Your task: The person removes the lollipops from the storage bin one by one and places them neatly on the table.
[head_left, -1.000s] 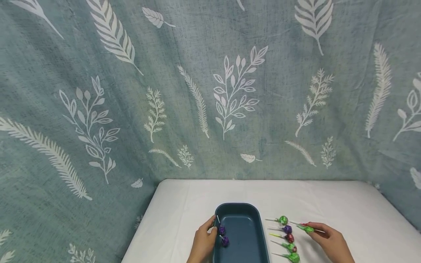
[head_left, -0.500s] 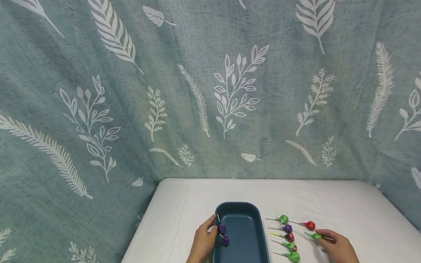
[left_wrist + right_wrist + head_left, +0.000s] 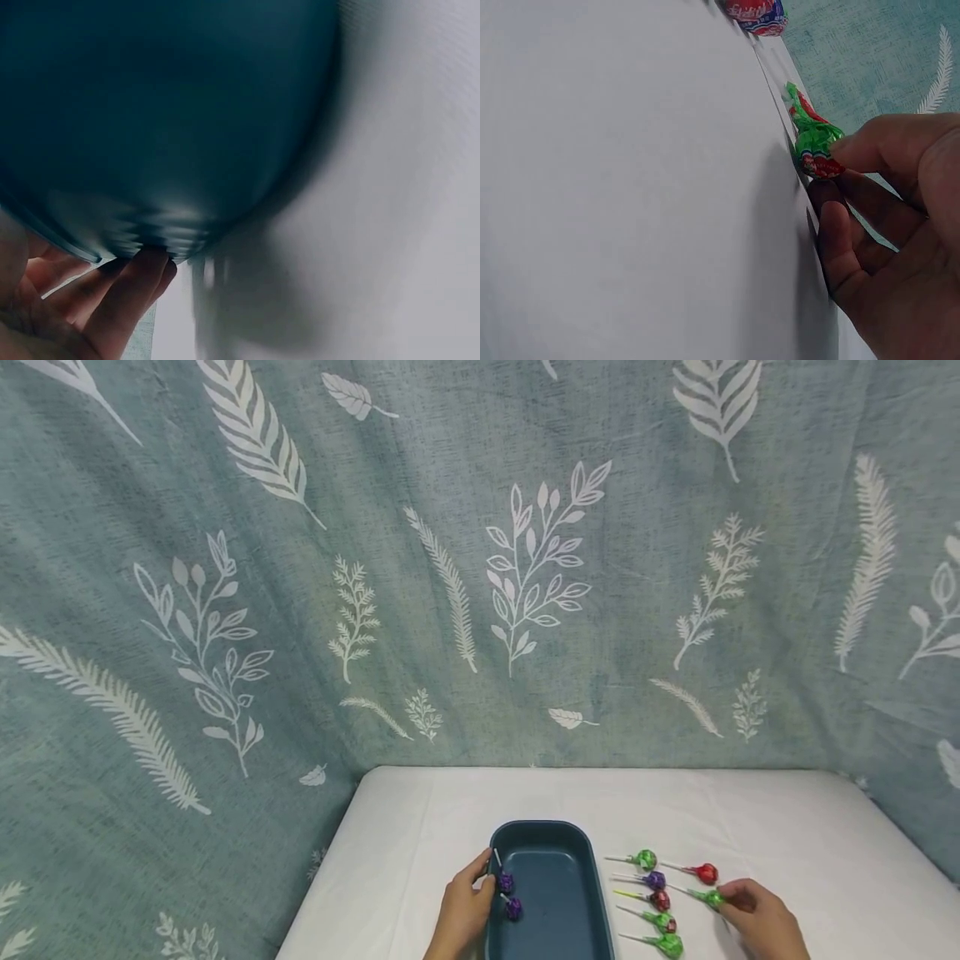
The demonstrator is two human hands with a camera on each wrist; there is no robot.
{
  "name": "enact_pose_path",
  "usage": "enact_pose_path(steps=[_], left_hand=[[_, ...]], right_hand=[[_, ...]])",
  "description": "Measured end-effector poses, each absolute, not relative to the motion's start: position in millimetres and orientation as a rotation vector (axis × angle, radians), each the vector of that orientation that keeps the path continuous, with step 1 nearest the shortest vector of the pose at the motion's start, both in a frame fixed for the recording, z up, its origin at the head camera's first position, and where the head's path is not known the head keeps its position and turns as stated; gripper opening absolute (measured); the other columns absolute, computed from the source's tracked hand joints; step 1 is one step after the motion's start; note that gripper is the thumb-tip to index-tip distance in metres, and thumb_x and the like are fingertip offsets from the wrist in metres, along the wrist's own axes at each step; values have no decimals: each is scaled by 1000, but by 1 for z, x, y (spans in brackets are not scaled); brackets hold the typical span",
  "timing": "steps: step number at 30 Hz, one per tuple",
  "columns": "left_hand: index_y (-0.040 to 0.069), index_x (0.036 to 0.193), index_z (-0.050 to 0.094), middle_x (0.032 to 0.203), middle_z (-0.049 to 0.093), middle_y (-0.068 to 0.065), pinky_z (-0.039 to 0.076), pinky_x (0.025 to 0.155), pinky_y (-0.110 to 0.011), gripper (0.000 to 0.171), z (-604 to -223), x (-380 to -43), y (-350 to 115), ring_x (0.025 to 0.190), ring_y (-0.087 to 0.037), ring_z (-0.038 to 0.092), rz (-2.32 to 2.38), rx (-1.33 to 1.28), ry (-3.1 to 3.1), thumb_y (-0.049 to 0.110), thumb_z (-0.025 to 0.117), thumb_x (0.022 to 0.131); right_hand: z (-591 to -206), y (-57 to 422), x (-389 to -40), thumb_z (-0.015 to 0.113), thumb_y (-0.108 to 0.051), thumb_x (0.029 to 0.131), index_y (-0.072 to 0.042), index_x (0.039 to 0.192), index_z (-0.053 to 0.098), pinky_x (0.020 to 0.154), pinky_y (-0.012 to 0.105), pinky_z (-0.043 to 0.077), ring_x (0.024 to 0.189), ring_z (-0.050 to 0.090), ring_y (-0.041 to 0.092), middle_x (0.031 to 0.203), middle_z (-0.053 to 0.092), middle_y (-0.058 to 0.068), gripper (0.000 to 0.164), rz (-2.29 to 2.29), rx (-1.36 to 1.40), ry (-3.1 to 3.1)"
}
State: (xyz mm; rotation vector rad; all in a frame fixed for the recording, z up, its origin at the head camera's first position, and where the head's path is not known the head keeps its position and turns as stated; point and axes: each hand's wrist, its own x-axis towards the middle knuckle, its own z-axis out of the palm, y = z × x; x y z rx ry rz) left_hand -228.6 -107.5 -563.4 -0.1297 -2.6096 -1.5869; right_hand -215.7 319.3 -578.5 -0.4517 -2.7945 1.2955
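My left hand [image 3: 465, 910] grips the left wall of a dark blue tray [image 3: 558, 893]; the left wrist view shows its fingers against the tray's outer side [image 3: 187, 135]. Two purple-wrapped lollipops [image 3: 513, 909] lie inside along that wall, their sticks leaning toward the rim. Right of the tray, my right hand [image 3: 761, 920] pinches the wrapped head of a green lollipop [image 3: 703, 896] between thumb and fingers, close on the white cloth, its stick pointing left. In the right wrist view the thumb presses the green and red wrapper [image 3: 817, 146]. A red lollipop [image 3: 706, 873] lies just beyond it.
Between the tray and my right hand is a column of several lollipops: a green one [image 3: 646, 860], a purple one [image 3: 655, 881], a dark red one [image 3: 660, 901] and more green ones [image 3: 671, 946] nearer me. A leaf-patterned curtain [image 3: 450, 568] hangs behind the white-covered table [image 3: 420, 827].
My right hand has moved nearer to me from beside the red lollipop, carrying the green one, then slightly left, bringing it down below the red one. My left hand stays on the tray.
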Motion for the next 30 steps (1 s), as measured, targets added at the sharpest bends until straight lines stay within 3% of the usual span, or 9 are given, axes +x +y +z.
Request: enact_pose_path(steps=[19,30], left_hand=[[4,142,59,126,68,-20,58,79,-44,45,-564,-229,-108,86,-19,74,-1597,-128,-2609,12,60,97],[4,141,59,125,68,-21,58,79,-43,45,-562,-228,-108,86,-21,74,-1603,-135,-2596,11,60,97]], right_hand=[[-571,313,-211,74,-7,84,6,100,65,81,55,47,92,64,42,94,69,23,23,1248,-552,-2738],[-546,299,-209,72,-4,87,4,98,65,84,60,47,101,63,48,97,70,22,16,1246,-487,-2570]])
